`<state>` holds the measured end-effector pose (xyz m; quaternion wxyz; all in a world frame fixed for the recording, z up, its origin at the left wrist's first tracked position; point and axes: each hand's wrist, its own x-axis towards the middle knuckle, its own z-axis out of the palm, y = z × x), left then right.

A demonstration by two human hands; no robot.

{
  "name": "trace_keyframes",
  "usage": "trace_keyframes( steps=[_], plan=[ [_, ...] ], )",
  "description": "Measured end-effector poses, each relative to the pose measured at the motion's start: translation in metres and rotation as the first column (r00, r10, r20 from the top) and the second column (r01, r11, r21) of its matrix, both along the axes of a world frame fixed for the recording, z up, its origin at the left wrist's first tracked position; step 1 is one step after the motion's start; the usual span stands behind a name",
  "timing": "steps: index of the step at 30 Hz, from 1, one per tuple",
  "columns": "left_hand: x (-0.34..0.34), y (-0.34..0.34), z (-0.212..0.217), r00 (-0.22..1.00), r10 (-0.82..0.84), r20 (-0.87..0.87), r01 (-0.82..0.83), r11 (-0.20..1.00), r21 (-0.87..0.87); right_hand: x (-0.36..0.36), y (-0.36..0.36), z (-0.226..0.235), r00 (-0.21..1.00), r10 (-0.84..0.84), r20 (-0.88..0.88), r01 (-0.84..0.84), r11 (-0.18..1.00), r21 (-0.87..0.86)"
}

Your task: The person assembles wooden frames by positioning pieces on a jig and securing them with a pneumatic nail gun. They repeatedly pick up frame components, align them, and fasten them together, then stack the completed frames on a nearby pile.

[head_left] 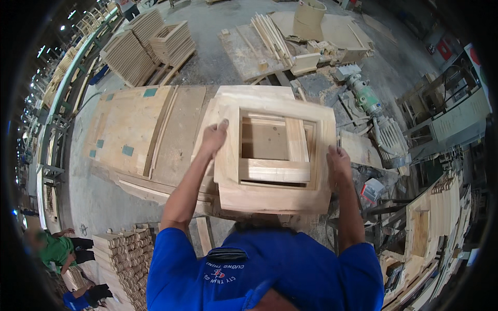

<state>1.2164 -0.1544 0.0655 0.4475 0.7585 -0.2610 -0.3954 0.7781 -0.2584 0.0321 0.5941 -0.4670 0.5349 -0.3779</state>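
Observation:
A pale wooden frame with a rectangular opening is held level in front of my chest. My left hand grips its left side, the thumb lying on the upper face. At the right edge my right hand is closed on the same frame, its fingers partly hidden by the wood. Through the opening show the inner edges of more wooden frames, lying turned a little beneath it. Another pale wooden edge sticks out past the far side. How the lower frames rest is hidden.
A wooden board with green patches lies on the worktable to the left. Stacked frames stand at far left. A green motor sits at right, near leaning wood pieces. Another person in green is at lower left beside stacked wood.

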Motion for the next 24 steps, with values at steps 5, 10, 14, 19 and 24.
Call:
trace_keyframes(
  steps=[5,10,14,19,24],
  plan=[
    [0.040,-0.008,0.034,0.995,0.012,-0.104,-0.035,0.973,-0.226,0.026,-0.013,0.064,0.886,0.079,0.457,-0.207,0.949,0.237],
    [0.069,-0.014,0.057,0.993,-0.047,-0.108,-0.002,0.911,-0.413,0.045,-0.007,0.071,0.755,0.069,0.652,-0.301,0.920,0.252],
    [0.069,-0.028,0.074,0.913,-0.156,-0.377,-0.042,0.884,-0.466,0.037,0.015,0.073,0.727,0.152,0.670,-0.336,0.929,0.154],
    [0.143,-0.005,0.019,0.914,-0.060,0.402,0.094,0.993,-0.066,0.047,0.056,0.127,0.786,0.041,0.617,-0.104,0.992,0.068],
    [0.069,-0.028,-0.033,0.797,-0.365,0.481,0.097,0.864,0.495,-0.016,0.100,0.164,0.809,-0.170,0.562,0.217,0.976,-0.018]
  ],
)
